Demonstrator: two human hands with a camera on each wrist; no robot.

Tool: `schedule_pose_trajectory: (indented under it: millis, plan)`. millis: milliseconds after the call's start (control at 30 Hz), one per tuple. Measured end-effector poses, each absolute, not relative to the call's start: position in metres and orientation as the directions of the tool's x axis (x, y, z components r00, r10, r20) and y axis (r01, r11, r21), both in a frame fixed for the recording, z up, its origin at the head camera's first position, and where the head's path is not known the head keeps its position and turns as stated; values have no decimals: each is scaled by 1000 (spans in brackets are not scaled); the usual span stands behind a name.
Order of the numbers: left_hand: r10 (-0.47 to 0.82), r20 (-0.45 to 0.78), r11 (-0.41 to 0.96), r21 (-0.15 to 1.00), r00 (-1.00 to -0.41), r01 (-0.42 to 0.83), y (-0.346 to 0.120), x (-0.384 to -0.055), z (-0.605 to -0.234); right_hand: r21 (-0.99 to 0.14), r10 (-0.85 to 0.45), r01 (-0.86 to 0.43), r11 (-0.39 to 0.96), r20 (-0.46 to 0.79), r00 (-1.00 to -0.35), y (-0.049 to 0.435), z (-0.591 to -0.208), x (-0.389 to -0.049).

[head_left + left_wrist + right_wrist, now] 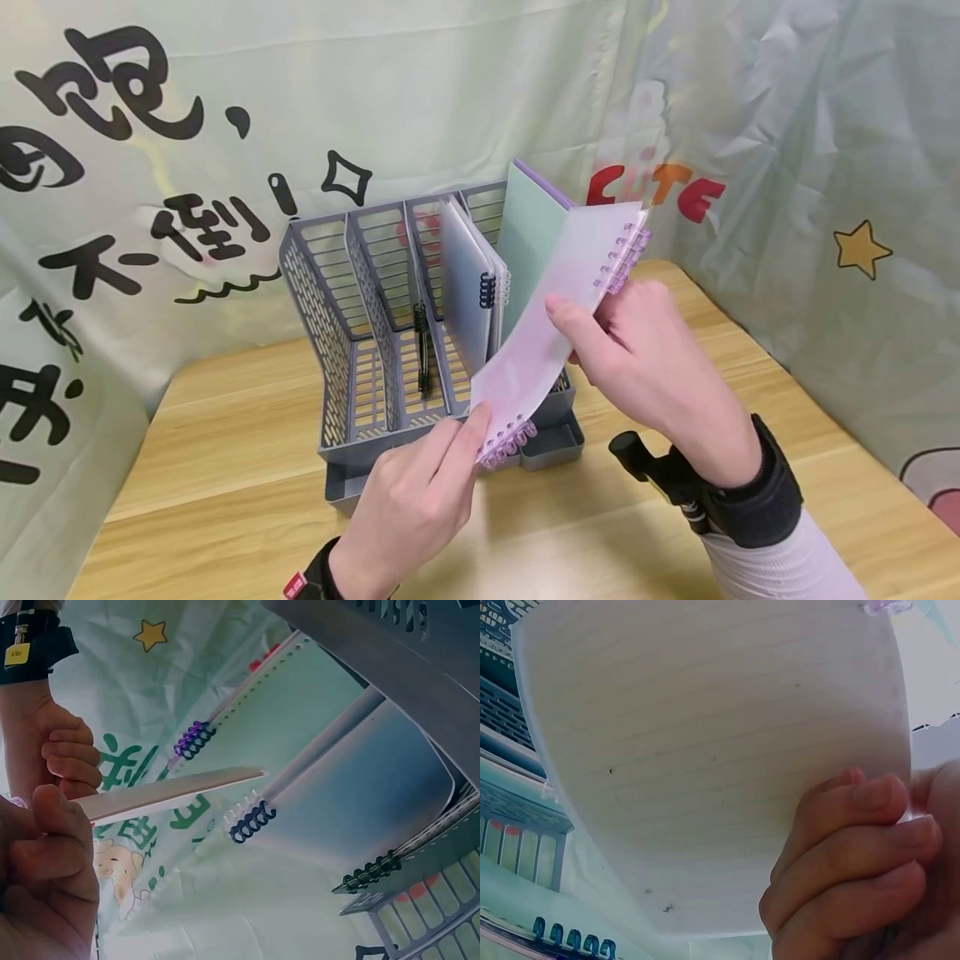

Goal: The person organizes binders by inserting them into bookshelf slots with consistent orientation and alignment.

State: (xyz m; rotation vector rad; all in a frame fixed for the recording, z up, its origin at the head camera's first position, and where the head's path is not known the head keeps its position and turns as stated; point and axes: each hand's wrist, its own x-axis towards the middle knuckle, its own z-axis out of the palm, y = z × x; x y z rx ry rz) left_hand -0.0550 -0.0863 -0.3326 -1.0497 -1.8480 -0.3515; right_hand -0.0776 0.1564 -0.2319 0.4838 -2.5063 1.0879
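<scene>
A lavender-pink loose-leaf notebook [551,300] with purple plastic rings is held bent in the air between both hands, before a grey slotted file rack. The left hand [423,492] pinches its lower end beside the near rings. The right hand [652,367] grips the right edge just below the upper rings, thumb on the cover and fingers curled behind. In the right wrist view, faintly lined pages [705,765] show next to those curled fingers [855,847]. From the left wrist view the notebook [172,791] appears nearly edge-on, and its far end is hidden behind the left hand.
The grey file rack [360,446] stands on a wooden table [232,433]. In its slots are a mint notebook [528,229] with a purple edge, a bluish notebook [461,287] with black rings, and a thin black-ringed one [422,350]. A printed curtain [465,92] hangs behind.
</scene>
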Motion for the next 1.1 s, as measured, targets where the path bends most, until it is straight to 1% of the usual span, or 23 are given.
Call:
schedule_pose_trajectory:
  millis: [267,367,567,700,1100]
  plan:
    - [527,820,607,-180,-223,774,-86,-56,-335,-608,-160,-364,705,364,-918,157,-232,-78]
    - [533,814,608,-180,-230,774,-86,-57,-335,-614,-164,-359,703,352,-922,157,-234,-79]
    - [539,809,602,-174,-235,779,-85,-58,-335,-601,-183,-397,694,387,-904,158,-237,-80]
    - [539,803,594,-149,-254,791,-84,-59,-335,-589,-193,-420,690,410,-892,160,-239,-80]
    - [540,796,575,-111,-275,810,-84,-62,-338,-602,-215,-433,671,402,-890,163,-245,-80]
